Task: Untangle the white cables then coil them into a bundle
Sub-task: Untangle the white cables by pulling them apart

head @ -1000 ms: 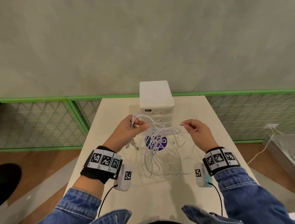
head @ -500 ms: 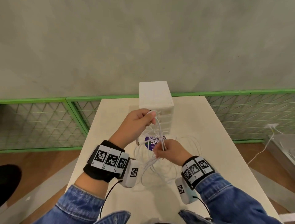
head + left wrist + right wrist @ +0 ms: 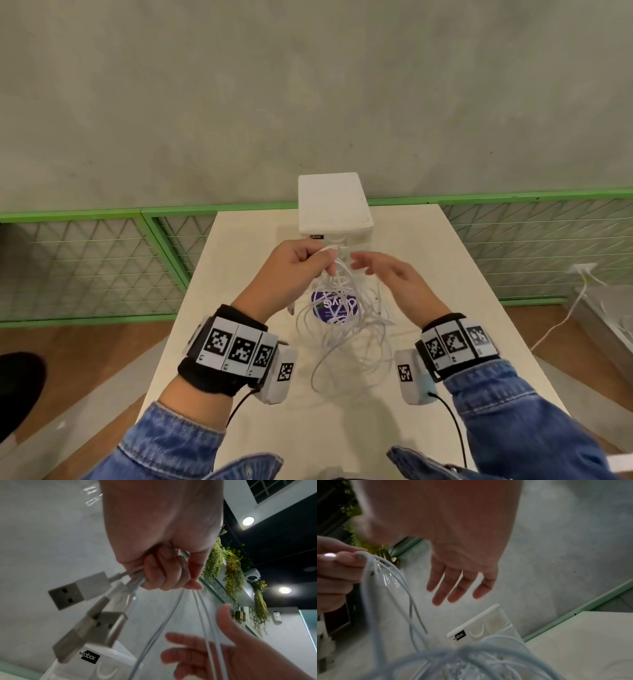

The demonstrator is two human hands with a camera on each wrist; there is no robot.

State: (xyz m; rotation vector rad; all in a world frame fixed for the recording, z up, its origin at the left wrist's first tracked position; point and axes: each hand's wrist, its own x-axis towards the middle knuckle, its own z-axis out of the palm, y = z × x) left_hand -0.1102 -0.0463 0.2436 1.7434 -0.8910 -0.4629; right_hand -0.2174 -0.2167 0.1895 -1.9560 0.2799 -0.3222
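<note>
Several white cables hang in tangled loops from my left hand, which grips their upper ends in a fist above the table. The lower loops rest on the tabletop. In the left wrist view the left hand clutches the cables, and their USB plugs stick out to the left. My right hand hovers just right of the cables with straight, spread fingers and holds nothing. The cables run down from the left hand's fingers in the right wrist view.
A white plastic drawer box stands at the far middle of the table, right behind my hands. A purple round sticker lies under the loops. Green mesh fencing runs behind the table, and a concrete wall rises beyond it.
My right hand has let go of the cables low near the table, and has risen up and right, with its fingers now spread. The left hand still holds the cable ends.
</note>
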